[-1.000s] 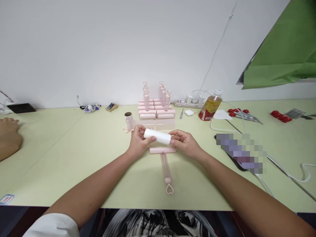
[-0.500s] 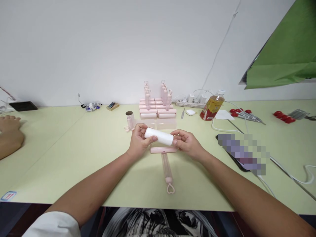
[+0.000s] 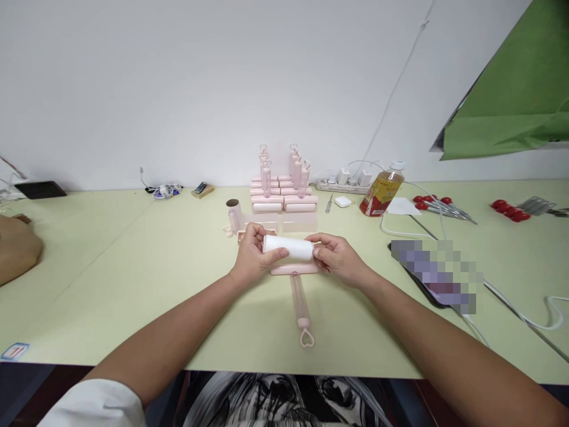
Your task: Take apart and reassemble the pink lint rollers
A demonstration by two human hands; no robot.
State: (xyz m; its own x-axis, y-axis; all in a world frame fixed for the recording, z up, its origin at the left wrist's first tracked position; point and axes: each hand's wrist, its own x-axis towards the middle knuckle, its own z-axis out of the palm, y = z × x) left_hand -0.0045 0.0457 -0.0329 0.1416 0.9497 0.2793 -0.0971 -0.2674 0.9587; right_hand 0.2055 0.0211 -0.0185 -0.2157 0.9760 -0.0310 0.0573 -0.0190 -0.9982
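White roll [image 3: 297, 247], a smooth, matte cylinder, is held nearly level between both hands, the left hand [image 3: 250, 259] with its fingers clamped around the nine o'clock end and thumb along the near side, the right hand [image 3: 341, 259] with its fingertips pinching the three o'clock end. At six o'clock, a pink plastic holder [image 3: 299, 296] lies on the pale green table [image 3: 133, 279], its glossy bar [image 3: 291, 270] crosswise above a translucent handle [image 3: 300, 305] ending in a heart-shaped loop [image 3: 306, 345]. Rows of pink rollers [image 3: 300, 200] fill twelve o'clock, and a white-capped plastic bottle [image 3: 380, 194] stands at two.
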